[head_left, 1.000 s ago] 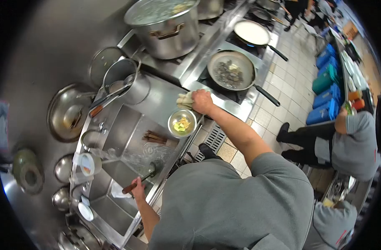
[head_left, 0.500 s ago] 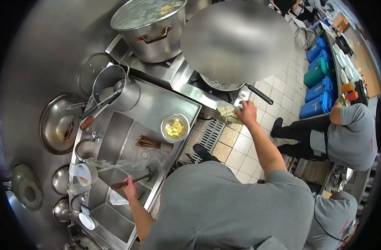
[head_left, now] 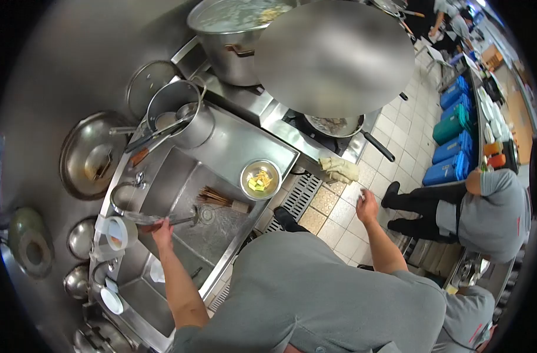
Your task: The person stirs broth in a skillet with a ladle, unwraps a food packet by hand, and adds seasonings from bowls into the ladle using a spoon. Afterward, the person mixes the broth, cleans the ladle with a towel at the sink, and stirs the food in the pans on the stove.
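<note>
My left hand is closed around the wooden-handled ladle, held over the sink by the thin stream from the faucet. A wooden-stick brush lies in the sink basin. On the steel counter beside it stands a metal bowl with yellow and green pieces. My right hand hangs over the floor with its fingers apart and nothing in them. Just beyond it, a pale cloth hangs at the stove's front edge, apart from the hand.
A pan sits on the stove, partly hidden by a blurred patch. A large pot and a smaller pot holding utensils stand further left. Two people in grey shirts are at the right, near blue bins.
My right hand has let go of the cloth, which now hangs at the stove's edge. My left hand has moved the ladle left and away from me, toward the faucet.
</note>
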The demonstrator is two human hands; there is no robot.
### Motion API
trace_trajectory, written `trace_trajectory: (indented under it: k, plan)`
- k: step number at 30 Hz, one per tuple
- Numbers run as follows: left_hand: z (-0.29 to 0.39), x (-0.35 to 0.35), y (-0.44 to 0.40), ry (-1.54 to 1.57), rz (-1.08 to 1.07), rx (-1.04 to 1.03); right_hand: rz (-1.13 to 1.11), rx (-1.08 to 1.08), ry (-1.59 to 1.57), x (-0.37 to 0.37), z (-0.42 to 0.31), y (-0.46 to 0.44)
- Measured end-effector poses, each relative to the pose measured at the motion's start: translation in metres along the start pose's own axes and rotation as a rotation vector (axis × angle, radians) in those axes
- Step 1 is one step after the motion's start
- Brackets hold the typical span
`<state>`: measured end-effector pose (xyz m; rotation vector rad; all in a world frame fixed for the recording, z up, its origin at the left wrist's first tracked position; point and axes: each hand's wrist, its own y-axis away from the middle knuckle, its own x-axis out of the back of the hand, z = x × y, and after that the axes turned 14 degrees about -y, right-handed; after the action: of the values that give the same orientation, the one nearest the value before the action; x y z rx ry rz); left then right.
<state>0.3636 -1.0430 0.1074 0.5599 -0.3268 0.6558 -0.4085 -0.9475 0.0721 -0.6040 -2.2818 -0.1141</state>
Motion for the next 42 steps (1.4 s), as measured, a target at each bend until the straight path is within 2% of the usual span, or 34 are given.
trace_trajectory:
  k: [1, 3, 4, 5, 6, 8, 11, 14, 16, 17, 18, 19, 20, 21, 22, 24, 27, 30, 33, 34, 38, 42]
  plan:
    - [0.002, -0.001, -0.002, 0.011, -0.014, -0.021, 0.001, 0.026, 0.051, 0.002, 0.019, 0.013]
    - [0.016, 0.003, 0.006, 0.039, -0.055, -0.068, -0.058, -0.137, 0.114, 0.018, 0.026, 0.034]
    - [0.011, 0.005, 0.0, 0.113, -0.005, -0.115, -0.095, -0.214, 0.147, 0.022, 0.025, 0.038]
    - [0.04, 0.006, 0.026, 0.058, 0.043, -0.158, -0.14, -0.284, 0.188, 0.025, 0.03, 0.041]
    - [0.059, 0.022, 0.041, 0.044, 0.103, -0.208, -0.22, -0.226, 0.225, 0.015, 0.041, 0.036]
    - [0.061, 0.029, 0.032, 0.058, 0.196, -0.214, -0.244, -0.202, 0.262, 0.011, 0.053, 0.031]
    - [0.066, 0.039, 0.026, 0.059, 0.237, -0.221, -0.278, -0.122, 0.273, 0.002, 0.05, 0.013]
    - [0.074, 0.043, 0.023, 0.042, 0.247, -0.231, -0.374, -0.015, 0.152, -0.017, 0.042, -0.016]
    - [0.071, 0.047, 0.022, 0.018, 0.239, -0.235, -0.505, -0.11, 0.074, -0.03, 0.038, -0.031]
    - [0.067, 0.055, 0.014, 0.01, 0.234, -0.252, -0.549, -0.279, 0.041, -0.044, 0.049, -0.039]
    - [0.069, 0.052, 0.002, 0.011, 0.209, -0.281, -0.591, -0.146, 0.083, -0.044, 0.042, -0.041]
    - [0.075, 0.049, 0.003, 0.014, 0.272, -0.298, -0.668, -0.239, 0.039, -0.041, 0.029, -0.043]
    - [0.087, 0.051, 0.009, 0.001, 0.232, -0.301, -0.702, -0.21, 0.075, -0.048, 0.04, -0.044]
    - [0.076, 0.053, -0.009, 0.156, 0.202, -0.277, -0.726, -0.224, 0.103, -0.051, 0.043, -0.043]
    - [0.092, 0.055, 0.0, 0.104, 0.238, -0.24, -0.726, -0.237, 0.147, -0.04, 0.01, -0.038]
    - [0.118, 0.05, 0.022, 0.071, 0.316, -0.194, -0.745, -0.28, 0.197, -0.038, 0.017, -0.032]
    - [0.117, 0.048, 0.008, 0.056, 0.386, -0.224, -0.715, -0.272, 0.215, -0.029, 0.031, -0.018]
    - [0.115, 0.042, 0.004, 0.011, 0.308, -0.189, -0.668, -0.287, 0.205, -0.018, 0.049, -0.005]
    - [0.094, 0.042, -0.026, -0.005, 0.24, -0.265, -0.626, -0.321, 0.174, -0.009, 0.05, -0.005]
    - [0.121, 0.03, 0.003, -0.05, 0.302, -0.167, -0.62, -0.324, 0.159, -0.008, 0.049, -0.007]
    - [0.109, 0.025, -0.016, -0.042, 0.345, -0.184, -0.632, -0.335, 0.15, -0.02, 0.05, -0.023]
    - [0.102, 0.022, -0.013, -0.061, 0.28, -0.169, -0.676, -0.355, 0.177, -0.041, 0.059, -0.036]
